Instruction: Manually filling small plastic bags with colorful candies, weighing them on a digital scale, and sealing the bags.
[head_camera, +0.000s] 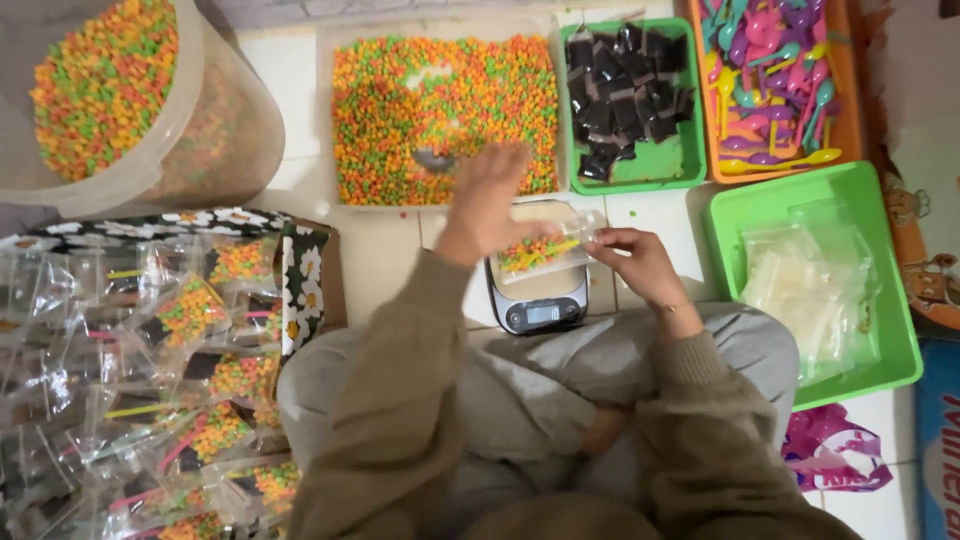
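Observation:
My left hand (488, 200) grips a metal spoon (435, 159) whose bowl lies over a shallow clear tray (327, 120) filled with small orange, green and yellow pellets. Just to its right, my right hand (635, 262) pinches the mouth of a small clear bag (545, 250). The bag holds some of the pellets and a yellow stick, and it rests on a small digital scale (535, 305) in front of my crossed legs.
A big tub of pellets (215, 130) stands at the far left. A box of several filled bags (150, 380) is at the left. A green tray of black sachets (672, 165), an orange tray of coloured plastic spoons (850, 110) and a green tray of empty clear bags (880, 300) are at the right.

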